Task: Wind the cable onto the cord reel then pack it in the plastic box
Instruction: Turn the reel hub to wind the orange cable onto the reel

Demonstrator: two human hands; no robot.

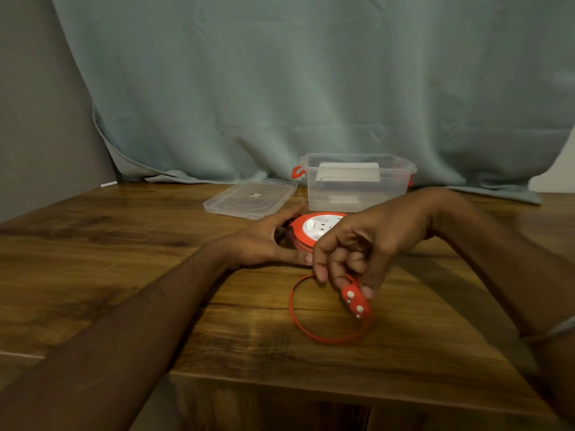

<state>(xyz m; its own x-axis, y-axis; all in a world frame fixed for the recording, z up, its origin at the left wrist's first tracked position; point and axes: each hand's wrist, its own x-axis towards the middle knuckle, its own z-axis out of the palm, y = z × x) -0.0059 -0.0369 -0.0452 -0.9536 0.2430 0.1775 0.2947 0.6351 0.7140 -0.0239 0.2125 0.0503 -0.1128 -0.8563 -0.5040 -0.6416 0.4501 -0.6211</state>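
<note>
A red cord reel (311, 227) with a white socket face lies flat on the wooden table (124, 275). My left hand (267, 241) holds its left rim, thumb along the near side. My right hand (364, 247) hovers in front of the reel and pinches the red plug (354, 301), whose white pins face the camera. A loop of red cable (298, 325) lies on the table under the plug and runs back towards the reel. The clear plastic box (357, 181) with red latches stands open behind the reel.
The box's clear lid (250, 197) lies flat to the left of the box. A grey-green curtain (311, 88) hangs behind the table. The table's front edge (311, 384) runs close below the cable loop. I wear a bangle (557, 331) on my right wrist.
</note>
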